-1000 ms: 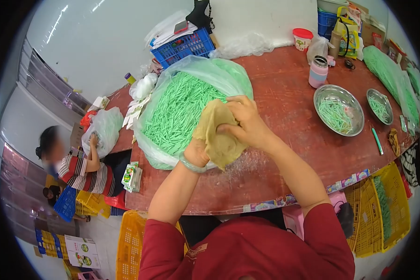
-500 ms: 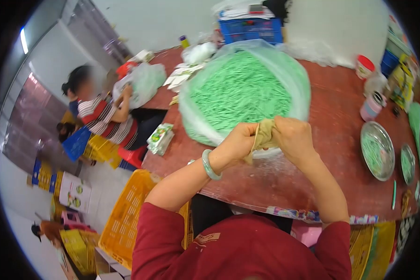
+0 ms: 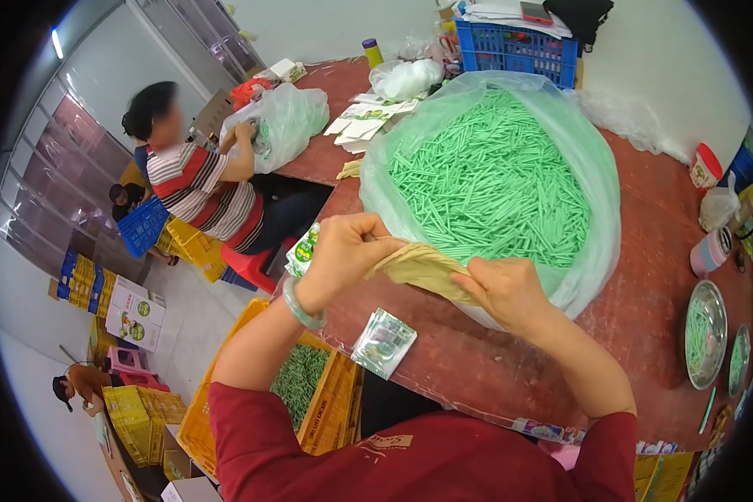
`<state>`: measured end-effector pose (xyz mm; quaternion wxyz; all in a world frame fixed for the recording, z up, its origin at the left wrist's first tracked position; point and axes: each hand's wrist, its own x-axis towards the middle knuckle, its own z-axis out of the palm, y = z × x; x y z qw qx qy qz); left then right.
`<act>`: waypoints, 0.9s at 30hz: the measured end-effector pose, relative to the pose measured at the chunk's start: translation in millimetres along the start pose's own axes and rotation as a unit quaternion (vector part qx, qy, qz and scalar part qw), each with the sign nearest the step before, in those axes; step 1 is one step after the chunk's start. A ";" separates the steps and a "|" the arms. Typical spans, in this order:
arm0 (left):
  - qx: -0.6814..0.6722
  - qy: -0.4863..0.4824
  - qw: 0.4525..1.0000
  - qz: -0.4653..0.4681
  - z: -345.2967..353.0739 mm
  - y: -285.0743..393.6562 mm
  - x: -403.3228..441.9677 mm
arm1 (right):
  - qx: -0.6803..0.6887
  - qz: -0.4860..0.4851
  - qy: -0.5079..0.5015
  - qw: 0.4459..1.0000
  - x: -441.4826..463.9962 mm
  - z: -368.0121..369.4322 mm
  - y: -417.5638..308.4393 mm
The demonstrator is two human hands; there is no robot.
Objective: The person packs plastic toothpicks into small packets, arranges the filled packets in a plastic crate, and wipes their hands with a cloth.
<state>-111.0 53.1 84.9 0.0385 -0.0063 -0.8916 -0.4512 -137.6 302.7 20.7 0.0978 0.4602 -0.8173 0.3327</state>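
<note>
A limp, pale yellow piece, which looks like a thin rubber glove, is stretched between my two hands. My left hand, with a pale green bangle at the wrist, pinches its left end. At its right end, my right hand grips it between thumb and fingers. Just beyond my hands stands a large clear plastic bag, open at the top and heaped with thin green sticks. Near the table edge below my left hand lies a shiny printed packet.
The red table carries a blue crate at the back, metal bowls and a pink cup at right. An orange crate with green pieces stands by my left side. Another person handles a plastic bag at left.
The yellow piece went from bunched to stretched as my hands moved apart, my left one leftward. The view has shifted, bringing the shiny packet and the orange crate's contents into sight.
</note>
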 end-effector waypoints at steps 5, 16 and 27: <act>0.001 0.134 0.987 0.085 -64.8 -61.6 60.5 | 0.071 -0.059 0.057 0.994 32.3 11.1 17.2; 0.159 -0.008 0.987 0.020 -58.1 -303.5 227.4 | 0.115 0.153 0.126 0.973 -12.9 -56.5 23.4; 0.189 0.310 0.731 0.578 -29.7 121.0 39.0 | -0.259 -0.117 0.393 0.875 -236.4 -268.0 -127.7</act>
